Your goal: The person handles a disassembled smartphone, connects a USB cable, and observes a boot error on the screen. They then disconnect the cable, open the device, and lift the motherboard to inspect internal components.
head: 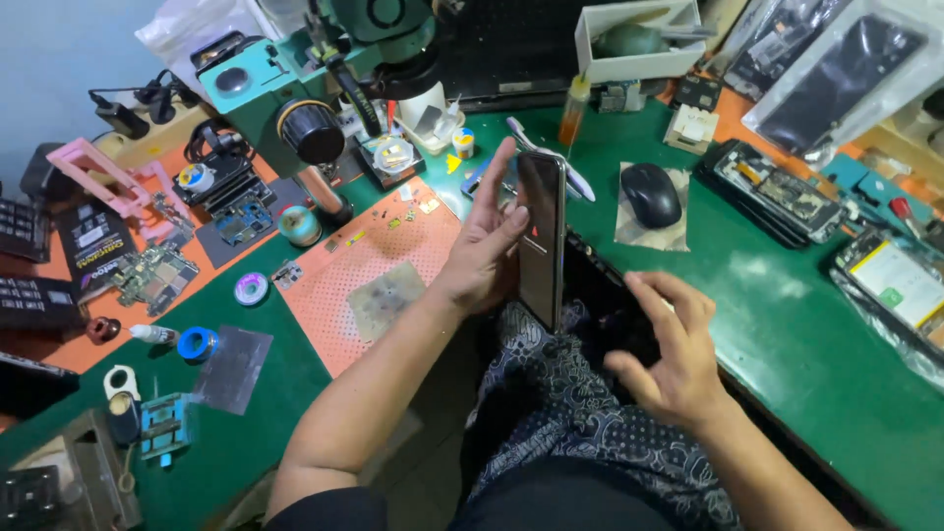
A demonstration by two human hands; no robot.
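Observation:
My left hand (487,246) holds a dark smartphone (541,236) upright on its edge, screen facing right, above the front edge of the green workbench (787,315). My thumb rests on the phone's side and my fingers wrap its back. My right hand (669,349) hovers below and to the right of the phone, fingers spread and curled, holding nothing. It is over my patterned dark clothing (570,413) at the bench edge.
An orange perforated mat (369,270) lies left of the phone. A microscope (334,59) stands at the back. A black mouse (651,194), opened phones (772,192), circuit boards (152,275), a blue tape roll (197,344) and small tools crowd the bench.

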